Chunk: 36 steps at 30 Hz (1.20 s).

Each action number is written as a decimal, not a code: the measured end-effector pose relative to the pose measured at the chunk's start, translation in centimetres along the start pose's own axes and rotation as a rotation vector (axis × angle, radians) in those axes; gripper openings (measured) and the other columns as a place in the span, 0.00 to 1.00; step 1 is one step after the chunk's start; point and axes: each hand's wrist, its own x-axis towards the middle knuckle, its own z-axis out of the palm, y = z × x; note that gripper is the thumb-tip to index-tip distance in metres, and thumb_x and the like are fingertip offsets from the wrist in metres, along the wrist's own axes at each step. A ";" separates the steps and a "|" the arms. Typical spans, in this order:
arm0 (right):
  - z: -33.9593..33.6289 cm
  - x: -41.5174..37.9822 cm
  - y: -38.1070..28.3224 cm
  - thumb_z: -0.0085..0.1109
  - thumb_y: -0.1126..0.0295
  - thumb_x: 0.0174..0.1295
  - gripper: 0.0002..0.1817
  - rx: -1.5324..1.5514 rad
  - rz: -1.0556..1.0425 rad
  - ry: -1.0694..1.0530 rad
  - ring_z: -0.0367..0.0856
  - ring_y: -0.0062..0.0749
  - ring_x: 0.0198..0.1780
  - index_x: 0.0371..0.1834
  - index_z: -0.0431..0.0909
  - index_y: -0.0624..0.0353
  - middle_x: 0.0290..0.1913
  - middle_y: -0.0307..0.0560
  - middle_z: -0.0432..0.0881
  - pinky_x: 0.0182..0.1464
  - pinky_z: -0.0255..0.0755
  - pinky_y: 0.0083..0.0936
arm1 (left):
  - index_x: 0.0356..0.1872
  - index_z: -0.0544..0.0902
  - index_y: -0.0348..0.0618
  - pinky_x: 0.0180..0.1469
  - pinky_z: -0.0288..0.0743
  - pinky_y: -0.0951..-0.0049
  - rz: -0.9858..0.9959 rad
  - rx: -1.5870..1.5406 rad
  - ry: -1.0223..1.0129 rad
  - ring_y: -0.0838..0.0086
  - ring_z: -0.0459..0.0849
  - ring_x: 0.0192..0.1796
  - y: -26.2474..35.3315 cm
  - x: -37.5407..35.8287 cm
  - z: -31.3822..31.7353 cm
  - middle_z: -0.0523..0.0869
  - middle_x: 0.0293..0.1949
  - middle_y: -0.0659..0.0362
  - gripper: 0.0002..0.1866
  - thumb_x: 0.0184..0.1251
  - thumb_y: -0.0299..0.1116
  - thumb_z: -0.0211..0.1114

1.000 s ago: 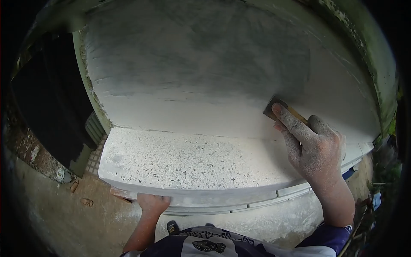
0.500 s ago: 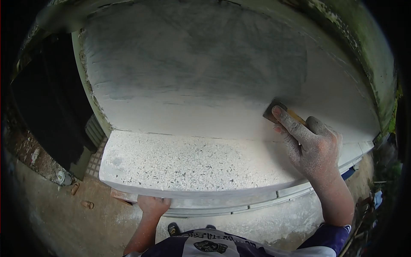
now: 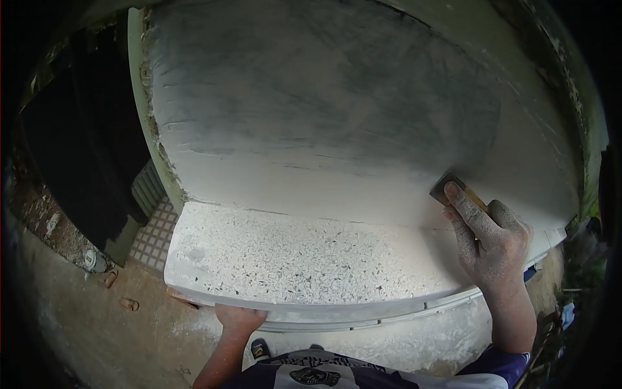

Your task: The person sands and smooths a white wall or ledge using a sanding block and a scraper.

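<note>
My right hand (image 3: 495, 240), coated in white dust, grips a putty knife (image 3: 477, 201) with a yellowish handle. Its index finger lies along the dark blade, which is at the pale lower part of a smeared wall (image 3: 311, 123). Just below runs a speckled white ledge (image 3: 291, 256), its surface dotted with dark chips. At the ledge's front edge, my left hand (image 3: 240, 319) is closed against the underside, with its fingertips hidden.
Left of the wall is a dark opening (image 3: 78, 136) with a checked tile floor (image 3: 155, 236). A pair of brown sandals (image 3: 129, 303) lies on the ground. Greenish mouldings (image 3: 580, 129) border the wall. Clutter (image 3: 570, 311) lies at the far right.
The view has shifted, so wall, ledge and both hands appear further right and somewhat lower. My right hand keeps its grip on the putty knife, and my left hand stays at the ledge.
</note>
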 end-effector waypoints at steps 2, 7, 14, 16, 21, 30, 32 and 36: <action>-0.7 1.1 -0.8 0.76 0.63 0.59 0.21 0.014 0.006 -0.018 0.67 0.24 0.16 0.58 0.89 0.36 0.17 0.37 0.69 0.21 0.65 0.29 | 0.51 0.89 0.51 0.49 0.79 0.43 -0.028 0.037 -0.059 0.45 0.88 0.49 0.2 0.1 -0.1 0.90 0.50 0.52 0.24 0.53 0.48 0.69; -0.5 0.3 -0.2 0.77 0.66 0.58 0.21 0.040 -0.004 -0.062 0.66 0.26 0.16 0.57 0.90 0.41 0.18 0.39 0.71 0.23 0.63 0.31 | 0.51 0.89 0.50 0.49 0.79 0.44 -0.031 0.069 -0.124 0.45 0.88 0.50 -0.4 -0.7 0.5 0.90 0.51 0.52 0.24 0.55 0.50 0.68; 0.2 1.2 -1.0 0.77 0.61 0.58 0.23 0.037 -0.033 -0.024 0.68 0.26 0.16 0.59 0.89 0.33 0.17 0.37 0.69 0.23 0.65 0.30 | 0.44 0.89 0.46 0.42 0.80 0.45 -0.046 0.002 -0.051 0.43 0.88 0.44 0.2 -0.1 -0.1 0.89 0.44 0.48 0.20 0.55 0.48 0.71; 0.3 2.1 -2.1 0.76 0.60 0.59 0.24 0.015 -0.070 -0.025 0.68 0.26 0.15 0.61 0.88 0.31 0.16 0.37 0.69 0.22 0.64 0.31 | 0.40 0.88 0.45 0.42 0.80 0.45 -0.094 -0.076 -0.069 0.42 0.87 0.42 0.1 -0.3 -0.3 0.89 0.42 0.48 0.18 0.53 0.46 0.72; -0.5 0.5 -0.6 0.76 0.60 0.59 0.21 0.012 -0.004 -0.021 0.67 0.26 0.15 0.58 0.90 0.35 0.16 0.37 0.68 0.21 0.63 0.30 | 0.34 0.87 0.47 0.35 0.80 0.51 -0.023 -0.112 0.102 0.47 0.86 0.33 0.4 0.4 -0.5 0.88 0.33 0.52 0.14 0.50 0.43 0.73; 0.7 1.3 -1.4 0.74 0.56 0.62 0.22 -0.020 -0.067 -0.051 0.70 0.25 0.15 0.61 0.88 0.30 0.16 0.38 0.70 0.20 0.64 0.31 | 0.29 0.87 0.47 0.33 0.80 0.52 0.041 -0.025 0.002 0.50 0.86 0.29 1.1 1.6 -1.7 0.87 0.28 0.54 0.10 0.48 0.40 0.73; 0.0 1.3 -1.3 0.75 0.57 0.60 0.22 -0.005 -0.054 0.002 0.70 0.26 0.15 0.60 0.88 0.31 0.16 0.38 0.70 0.20 0.65 0.30 | 0.30 0.87 0.46 0.33 0.79 0.51 0.051 -0.036 0.032 0.48 0.85 0.30 0.9 1.6 -1.6 0.87 0.29 0.52 0.11 0.47 0.40 0.73; 0.3 0.1 0.4 0.71 0.55 0.65 0.22 -0.027 0.003 0.013 0.66 0.21 0.13 0.63 0.85 0.23 0.15 0.33 0.65 0.16 0.63 0.27 | 0.33 0.87 0.45 0.34 0.77 0.49 -0.028 -0.096 0.040 0.44 0.84 0.33 0.7 1.0 -0.9 0.87 0.32 0.50 0.13 0.46 0.39 0.72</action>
